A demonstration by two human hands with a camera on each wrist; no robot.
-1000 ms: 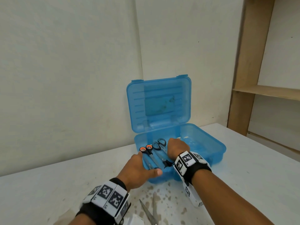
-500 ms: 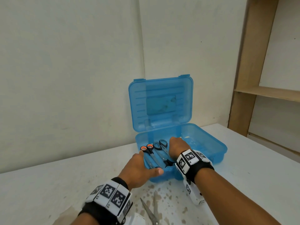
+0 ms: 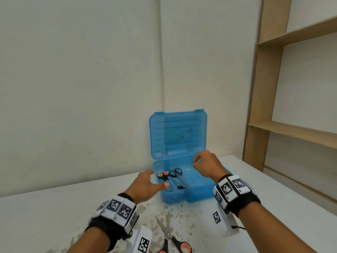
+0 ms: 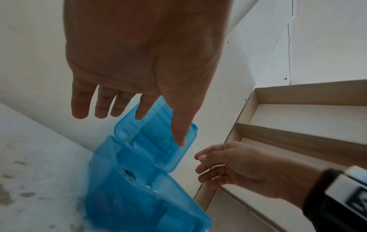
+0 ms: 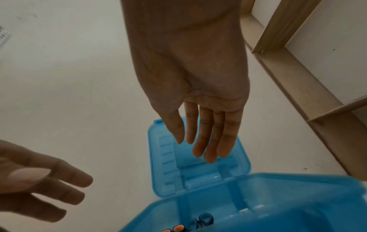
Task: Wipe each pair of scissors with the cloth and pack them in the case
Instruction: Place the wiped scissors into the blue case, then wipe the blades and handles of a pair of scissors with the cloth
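A translucent blue case (image 3: 196,195) stands open on the white table, its lid (image 3: 177,134) upright against the wall. Inside lie an orange-handled pair of scissors (image 3: 163,176) and a dark blue-handled pair (image 3: 176,173), side by side at the left. My left hand (image 3: 145,185) hovers at the case's left front corner, fingers straight and holding nothing. My right hand (image 3: 206,164) is raised above the case's right half, fingers loose and empty. A third pair of orange-handled scissors (image 3: 171,236) lies blades apart on the table near me. No cloth is in view.
Wooden shelving (image 3: 295,128) stands at the right, beyond the table's edge. The tabletop (image 3: 54,207) in front of the case is speckled with brown stains (image 3: 158,210). The wall corner sits right behind the lid.
Both hands have lifted out of the case. The right hand rose and moved right, the left hand drew back to the left corner. The two pairs of scissors stay in the case.
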